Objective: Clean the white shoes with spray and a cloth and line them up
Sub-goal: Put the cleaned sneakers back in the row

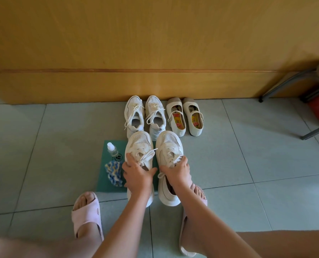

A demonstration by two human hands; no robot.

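Note:
Two white lace-up shoes lie side by side in front of me, toes pointing away. My left hand (137, 175) grips the left shoe (139, 146) across its laces and opening. My right hand (177, 170) grips the right shoe (168, 146) at the tongue, fingers curled into the opening. A small clear spray bottle (112, 149) lies on a green mat (103, 180) to the left. A blue, yellow and white cloth (113, 172) lies bunched just below the bottle.
A pair of white sneakers (143, 114) and a pair of cream strap shoes (184, 116) stand toes against the wooden panel (155, 86). My feet in pink slippers (86, 211) rest on the tiled floor. A metal-legged stool (314, 94) stands at the right.

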